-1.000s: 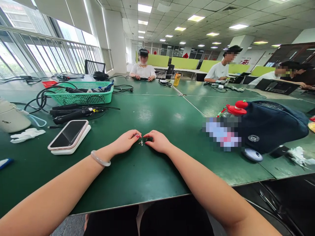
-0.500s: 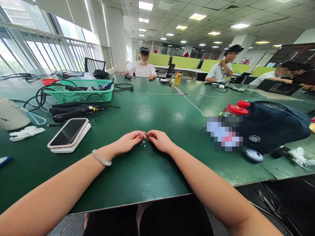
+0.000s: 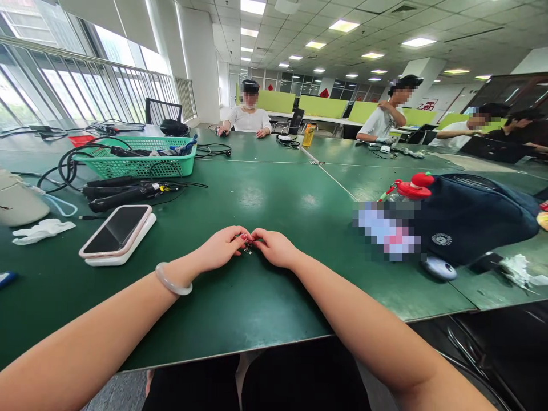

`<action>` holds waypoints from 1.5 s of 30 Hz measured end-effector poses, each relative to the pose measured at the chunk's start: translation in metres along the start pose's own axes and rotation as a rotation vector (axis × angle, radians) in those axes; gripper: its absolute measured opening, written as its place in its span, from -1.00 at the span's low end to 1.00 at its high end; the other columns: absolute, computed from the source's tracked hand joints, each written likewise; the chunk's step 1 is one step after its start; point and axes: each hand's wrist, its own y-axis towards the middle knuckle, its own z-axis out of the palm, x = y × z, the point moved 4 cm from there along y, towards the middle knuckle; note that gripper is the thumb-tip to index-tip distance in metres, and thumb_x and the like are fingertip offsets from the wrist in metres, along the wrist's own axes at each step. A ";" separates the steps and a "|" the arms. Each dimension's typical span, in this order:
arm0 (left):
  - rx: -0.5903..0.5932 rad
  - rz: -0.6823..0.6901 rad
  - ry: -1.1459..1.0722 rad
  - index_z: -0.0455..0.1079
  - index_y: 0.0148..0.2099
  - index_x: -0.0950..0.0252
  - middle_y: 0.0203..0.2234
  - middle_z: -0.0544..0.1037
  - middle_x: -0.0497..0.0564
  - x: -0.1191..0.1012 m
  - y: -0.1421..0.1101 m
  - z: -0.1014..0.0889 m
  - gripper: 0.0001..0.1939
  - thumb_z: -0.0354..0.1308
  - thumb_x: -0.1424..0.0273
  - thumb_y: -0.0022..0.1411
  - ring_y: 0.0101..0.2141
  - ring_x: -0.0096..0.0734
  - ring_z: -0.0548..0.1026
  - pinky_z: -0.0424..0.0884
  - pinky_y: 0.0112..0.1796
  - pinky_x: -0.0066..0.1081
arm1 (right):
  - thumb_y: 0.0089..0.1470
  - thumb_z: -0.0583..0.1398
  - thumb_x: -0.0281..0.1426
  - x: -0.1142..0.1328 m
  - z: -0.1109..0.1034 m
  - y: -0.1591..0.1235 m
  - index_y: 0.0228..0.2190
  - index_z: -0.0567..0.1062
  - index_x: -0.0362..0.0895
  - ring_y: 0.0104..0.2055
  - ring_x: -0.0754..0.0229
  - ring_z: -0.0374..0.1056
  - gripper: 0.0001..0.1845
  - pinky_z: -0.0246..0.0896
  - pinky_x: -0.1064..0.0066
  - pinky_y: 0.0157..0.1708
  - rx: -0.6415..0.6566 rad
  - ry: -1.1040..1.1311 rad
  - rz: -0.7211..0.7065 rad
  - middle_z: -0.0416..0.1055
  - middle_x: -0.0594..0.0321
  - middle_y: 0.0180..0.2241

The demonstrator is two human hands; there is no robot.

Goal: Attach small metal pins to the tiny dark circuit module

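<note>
My left hand (image 3: 221, 248) is closed in a pinch above the table, with a small silvery metal piece (image 3: 248, 250) hanging below its thumb and fingertips. The piece is too small to tell its kind. My right hand (image 3: 274, 247) meets the left from the other side, its thumb and forefinger pinched at the top of the same piece. The fingertips of both hands touch or nearly touch and hide much of it. A pale bangle (image 3: 172, 281) sits on my left wrist.
On the green table (image 3: 205, 319), a phone (image 3: 117, 229) lies on a white box (image 3: 124, 258) at left, near a teal basket (image 3: 141, 165) of cables. To the right are a dark blue bag (image 3: 479, 217), a red-lidded bottle (image 3: 413, 188) and a mouse (image 3: 439, 268). Several people sit farther off.
My right hand has moved left, its fingers closing in on the small metal piece at my left fingertips. The view has shifted slightly.
</note>
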 end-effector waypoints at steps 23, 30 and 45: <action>0.037 -0.114 -0.219 0.27 -0.28 0.31 -0.42 0.45 -0.01 0.002 -0.001 0.012 -0.75 -0.05 0.22 0.18 -0.35 -0.43 0.45 0.37 -0.24 -0.33 | 0.00 0.06 -0.47 0.003 -0.006 -0.003 -0.40 0.41 -0.12 -0.48 0.37 0.18 -0.87 0.07 0.51 -0.39 0.028 0.132 0.027 0.39 0.36 -0.48; -0.091 -0.018 -0.048 0.35 -0.17 0.27 -0.35 0.42 -0.01 -0.002 0.001 -0.001 -0.69 -0.06 0.20 0.16 -0.40 -0.45 0.35 0.31 -0.37 -0.42 | -0.09 0.14 -0.36 -0.012 -0.014 0.000 -0.42 0.44 -0.15 -0.47 0.35 0.21 -0.85 0.14 0.47 -0.39 -0.073 0.475 0.126 0.34 0.32 -0.49; 0.172 0.075 -0.571 0.30 -0.33 0.28 -0.26 0.43 0.02 -0.010 -0.009 0.014 -0.78 0.07 0.21 0.15 -0.07 -0.30 0.36 0.22 0.05 -0.23 | -0.17 0.28 -0.21 0.010 -0.011 -0.007 -0.48 0.41 -0.16 -0.26 0.22 0.32 -0.72 0.19 0.27 -0.13 0.085 1.075 0.003 0.39 0.20 -0.32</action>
